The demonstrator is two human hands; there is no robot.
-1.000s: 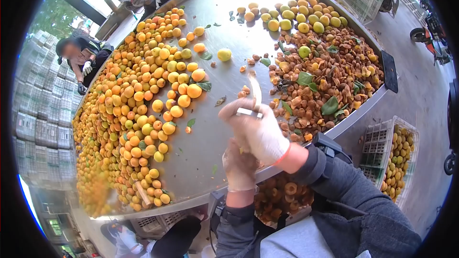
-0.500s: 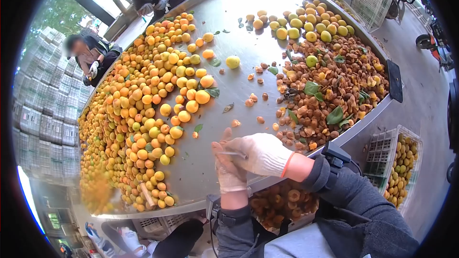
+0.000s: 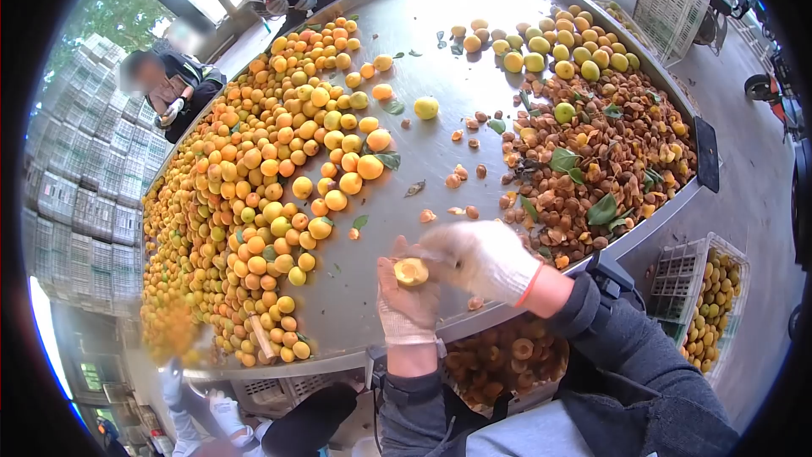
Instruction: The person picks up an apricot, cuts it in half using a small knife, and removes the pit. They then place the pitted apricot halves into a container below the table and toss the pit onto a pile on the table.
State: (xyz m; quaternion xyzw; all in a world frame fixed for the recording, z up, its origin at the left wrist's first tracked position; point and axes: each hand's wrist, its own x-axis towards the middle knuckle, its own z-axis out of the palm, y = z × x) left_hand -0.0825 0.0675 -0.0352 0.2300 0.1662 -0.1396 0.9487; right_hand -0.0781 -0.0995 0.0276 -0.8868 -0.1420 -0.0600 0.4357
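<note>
Apricot half (image 3: pixel 411 272), cut face up and showing yellow-orange flesh, sits in the fingers of the person's gloved left hand (image 3: pixel 406 300), which are closed around it from below at the near edge of a large round metal table (image 3: pixel 423 76). The gloved right hand (image 3: pixel 482 261) lies just beside the fruit on its right side, fingers curled and touching it; whether that hand grips anything of its own cannot be told, because it is blurred. Both hands wear pale knit gloves, and dark grey sleeves run back toward the camera.

Below the table's edge, under the hands, a container of halved apricots (image 3: pixel 507 360) is partly visible. To the left on the table spreads a wide heap of whole orange apricots (image 3: pixel 254 195). To the right lies a brown pile of pits (image 3: pixel 592 161) mixed with green leaves, with a group of greener fruit (image 3: pixel 558 46) beyond it. A white crate (image 3: pixel 706 300) of fruit stands on the floor at the right. Two other people (image 3: pixel 173 93) work at the far side of the table.
</note>
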